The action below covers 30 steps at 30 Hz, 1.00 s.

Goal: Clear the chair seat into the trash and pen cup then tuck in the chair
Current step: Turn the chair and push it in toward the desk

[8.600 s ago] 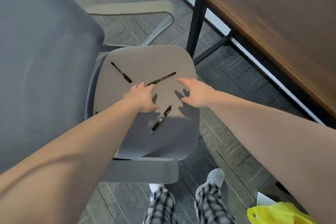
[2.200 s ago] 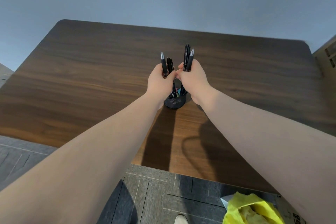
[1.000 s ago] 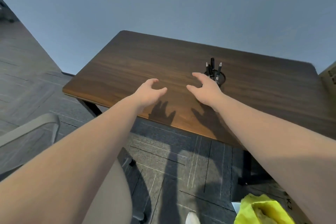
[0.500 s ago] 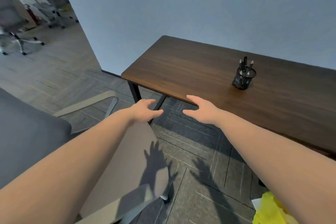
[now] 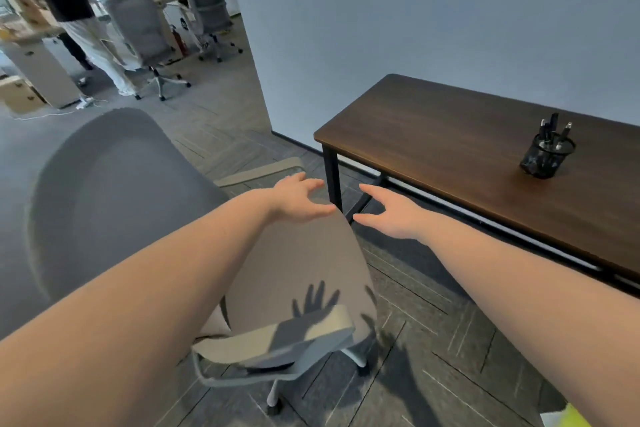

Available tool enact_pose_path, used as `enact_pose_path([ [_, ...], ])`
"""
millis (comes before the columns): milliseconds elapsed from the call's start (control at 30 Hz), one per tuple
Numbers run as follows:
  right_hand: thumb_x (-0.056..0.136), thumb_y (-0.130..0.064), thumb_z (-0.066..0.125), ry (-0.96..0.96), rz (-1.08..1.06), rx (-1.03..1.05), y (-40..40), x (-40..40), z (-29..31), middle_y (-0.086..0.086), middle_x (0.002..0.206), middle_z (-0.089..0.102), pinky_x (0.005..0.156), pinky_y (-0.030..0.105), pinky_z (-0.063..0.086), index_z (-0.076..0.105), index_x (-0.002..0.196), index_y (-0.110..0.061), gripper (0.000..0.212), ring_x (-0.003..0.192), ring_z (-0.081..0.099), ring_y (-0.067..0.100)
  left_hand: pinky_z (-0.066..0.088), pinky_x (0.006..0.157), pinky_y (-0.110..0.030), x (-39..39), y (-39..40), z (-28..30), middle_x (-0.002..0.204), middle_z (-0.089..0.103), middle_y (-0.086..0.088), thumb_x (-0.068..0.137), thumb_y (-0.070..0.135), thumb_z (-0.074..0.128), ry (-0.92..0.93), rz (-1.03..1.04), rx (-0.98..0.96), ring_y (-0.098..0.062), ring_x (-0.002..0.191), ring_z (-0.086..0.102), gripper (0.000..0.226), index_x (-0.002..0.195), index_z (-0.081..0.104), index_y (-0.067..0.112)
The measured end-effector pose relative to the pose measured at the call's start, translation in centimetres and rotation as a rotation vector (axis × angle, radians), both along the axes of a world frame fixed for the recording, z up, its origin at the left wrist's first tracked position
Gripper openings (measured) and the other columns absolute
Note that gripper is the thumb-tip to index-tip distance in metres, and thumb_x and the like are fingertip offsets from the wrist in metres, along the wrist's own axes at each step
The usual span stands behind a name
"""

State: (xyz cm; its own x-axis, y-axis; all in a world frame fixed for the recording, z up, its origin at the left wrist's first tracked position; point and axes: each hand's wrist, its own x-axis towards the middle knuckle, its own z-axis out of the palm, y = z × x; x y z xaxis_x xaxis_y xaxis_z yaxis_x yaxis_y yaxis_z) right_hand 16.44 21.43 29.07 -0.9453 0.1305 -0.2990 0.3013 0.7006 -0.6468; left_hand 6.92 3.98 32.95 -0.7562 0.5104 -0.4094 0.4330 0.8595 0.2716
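Observation:
A grey office chair [image 5: 114,204] stands at my left, its seat [image 5: 304,270] bare, turned away from the dark wooden desk [image 5: 467,163] at the right. A black mesh pen cup [image 5: 547,158] holding several pens sits on the desk's right part. My left hand [image 5: 299,199] hovers open over the seat's far edge, near the far armrest. My right hand [image 5: 388,213] is open too, in the air just right of the seat, over the floor by the desk leg. Neither hand holds anything.
The near armrest [image 5: 277,340] juts out low in front of me. A yellow bag [image 5: 568,418] peeks in at the bottom right. A black desk leg [image 5: 332,177] stands beside the seat. Through an opening at the back left are other chairs [image 5: 145,31] and two people.
The pens from the seat went from my hands into the cup. My view has swung left from the desk to the chair, and both open hands have come down towards the seat.

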Motion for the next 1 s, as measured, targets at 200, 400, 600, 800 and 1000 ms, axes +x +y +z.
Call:
enact_pose_path([
  [200,0.091,-0.044,0.056,0.085,0.045,0.051,-6.8,-2.0,5.0,-0.006,0.160,0.021,0.116,0.033,0.022,0.019,0.151,-0.029,0.072,0.146,0.023,0.017,0.011,0.121,-0.042,-1.3,-5.0,6.9,0.161,0.009,-0.001,0.087,0.059,0.048,0.131,-0.165,-0.042,-0.021,0.149,0.005,0.072,0.148,0.020,0.033],
  [400,0.090,-0.048,0.056,0.137,0.016,0.040,-16.0,-5.2,7.8,-0.007,0.159,0.022,0.117,0.035,0.024,0.019,0.151,-0.032,0.072,0.146,0.024,0.018,0.006,0.116,-0.061,-5.6,-13.7,10.5,0.161,0.007,0.008,0.086,0.066,0.040,0.340,-0.248,-0.142,-0.017,0.149,-0.002,0.068,0.146,0.020,0.041],
  [600,0.088,-0.055,0.055,0.138,0.018,-0.056,-25.5,-7.6,8.7,-0.009,0.159,0.022,0.113,0.029,0.023,0.018,0.150,-0.038,0.074,0.145,0.024,0.016,0.003,0.114,-0.064,-10.6,-23.0,9.5,0.160,0.010,0.010,0.090,0.064,0.029,0.344,-0.186,-0.171,-0.018,0.149,0.000,0.060,0.145,0.025,0.040],
  [800,0.085,-0.059,0.056,0.074,0.011,-0.130,-32.7,-10.3,9.7,-0.006,0.159,0.023,0.099,0.024,0.033,0.014,0.151,-0.035,0.082,0.143,0.030,0.017,0.019,0.118,-0.047,-16.4,-30.9,7.4,0.157,0.026,-0.005,0.098,0.017,0.035,0.324,-0.095,-0.008,-0.028,0.146,0.019,0.051,0.147,0.027,0.025],
  [1000,0.083,-0.062,0.056,0.020,0.079,-0.124,-39.1,-13.1,9.4,-0.004,0.158,0.025,0.102,0.028,0.037,0.011,0.153,-0.029,0.089,0.140,0.034,0.019,0.018,0.119,-0.034,-18.7,-35.8,5.5,0.158,0.023,-0.007,0.086,-0.005,0.048,0.395,-0.117,0.068,-0.023,0.147,0.016,0.063,0.144,0.036,0.017],
])
